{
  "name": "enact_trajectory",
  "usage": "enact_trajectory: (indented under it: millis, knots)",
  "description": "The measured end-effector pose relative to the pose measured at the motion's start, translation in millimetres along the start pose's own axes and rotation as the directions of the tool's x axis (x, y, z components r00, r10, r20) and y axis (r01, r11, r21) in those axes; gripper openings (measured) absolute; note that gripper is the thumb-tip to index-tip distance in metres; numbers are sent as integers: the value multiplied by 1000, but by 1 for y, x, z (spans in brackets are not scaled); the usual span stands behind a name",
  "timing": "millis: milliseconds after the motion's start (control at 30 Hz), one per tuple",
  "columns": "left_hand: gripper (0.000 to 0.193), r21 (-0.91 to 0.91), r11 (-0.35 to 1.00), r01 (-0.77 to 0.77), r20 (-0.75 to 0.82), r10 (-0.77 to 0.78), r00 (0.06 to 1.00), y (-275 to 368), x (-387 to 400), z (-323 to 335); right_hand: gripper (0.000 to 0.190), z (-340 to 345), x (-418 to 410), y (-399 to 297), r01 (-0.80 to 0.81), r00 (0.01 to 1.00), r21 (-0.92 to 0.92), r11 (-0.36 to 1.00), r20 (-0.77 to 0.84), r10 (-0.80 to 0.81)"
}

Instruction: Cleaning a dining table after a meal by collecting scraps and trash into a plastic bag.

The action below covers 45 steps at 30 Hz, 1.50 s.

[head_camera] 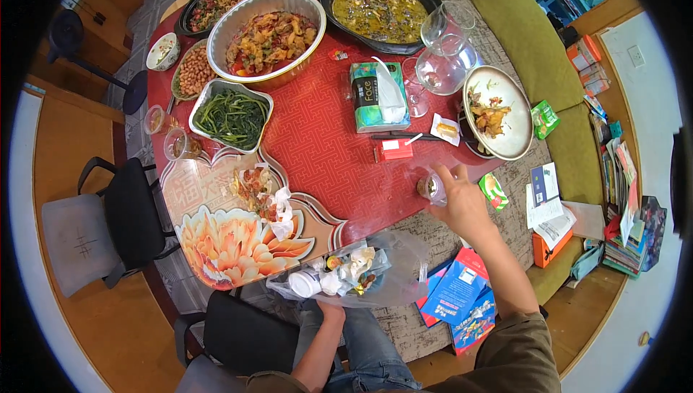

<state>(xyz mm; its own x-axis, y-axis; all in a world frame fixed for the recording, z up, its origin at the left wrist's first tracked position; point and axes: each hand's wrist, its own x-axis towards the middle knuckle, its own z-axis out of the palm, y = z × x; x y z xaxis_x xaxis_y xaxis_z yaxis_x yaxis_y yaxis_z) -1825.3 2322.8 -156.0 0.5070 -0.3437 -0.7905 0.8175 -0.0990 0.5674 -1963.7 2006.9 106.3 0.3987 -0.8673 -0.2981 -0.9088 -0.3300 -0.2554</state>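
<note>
My right hand (459, 203) is at a small clear plastic cup (431, 188) near the table's right front edge, its fingers around the cup's far side and rim. A clear plastic bag (398, 268) holding crumpled tissues and a white tub (305, 283) hangs open below the table edge. My left hand (331, 309) is under the bag's near rim, its fingers hidden by it. Food scraps (252, 182) and crumpled tissue (282, 211) lie on the patterned table cover. Beyond my right hand are a red cigarette box (394, 150) and a wrapped snack (446, 129).
Stacked glasses (441, 71), a tissue pack (380, 98) and a plate of scraps (498, 112) stand at the right. Farther back are a metal basin of meat (266, 35), a black pot (379, 11) and a greens dish (231, 116). Two cups stand left; chairs (132, 209) flank the table.
</note>
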Motion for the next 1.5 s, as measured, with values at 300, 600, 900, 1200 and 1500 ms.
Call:
enact_trajectory:
  millis: [300,600,900,1200,1500]
  knots:
    - [41,210,975,-68,-33,76,997,13,-10,6,70,-40,-46,-64,301,953,234,924,-39,-300]
    - [37,-26,1000,-4,40,5,999,7,-11,3,66,50,-81,-89,327,825,-33,944,497,-269]
    - [40,-40,999,21,-92,-25,995,5,-8,2,21,35,46,28,92,733,373,923,-653,190]
    - [43,-79,997,23,-12,-24,1000,2,-3,-9,24,55,101,42,-166,875,-81,983,-471,109]
    - [47,71,997,-13,-74,18,997,8,-9,5,5,27,34,12,61,720,-8,998,-692,-50]
